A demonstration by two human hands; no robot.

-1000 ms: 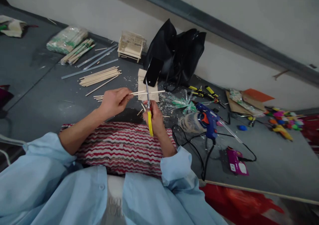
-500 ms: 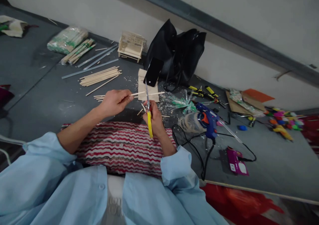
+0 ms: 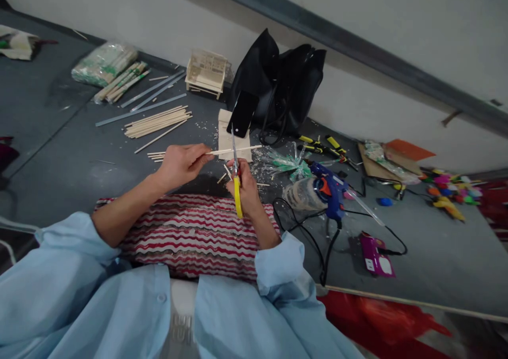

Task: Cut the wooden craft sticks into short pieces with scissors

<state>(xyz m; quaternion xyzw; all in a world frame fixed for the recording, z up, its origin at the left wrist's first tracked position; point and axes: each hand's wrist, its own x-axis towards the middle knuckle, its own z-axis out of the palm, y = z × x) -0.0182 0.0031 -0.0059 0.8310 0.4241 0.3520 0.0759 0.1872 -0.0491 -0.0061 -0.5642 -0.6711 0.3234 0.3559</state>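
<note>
Here, left hand pinching a thin wooden stick level above the floor, right hand clenched on yellow-handled scissors crossing it; likely light, stiff and snappable, so best gripped close beside the blades.

Dim, flat light; soft focus, edges warped.

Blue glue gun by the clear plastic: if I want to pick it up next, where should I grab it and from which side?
Probably by the handle of the blue glue gun, coming from above on the near side. Its nozzle points right, with a glue stick jutting out, and its black cord trails toward the person. The right hand holds the scissors, so it must free up first.
</note>
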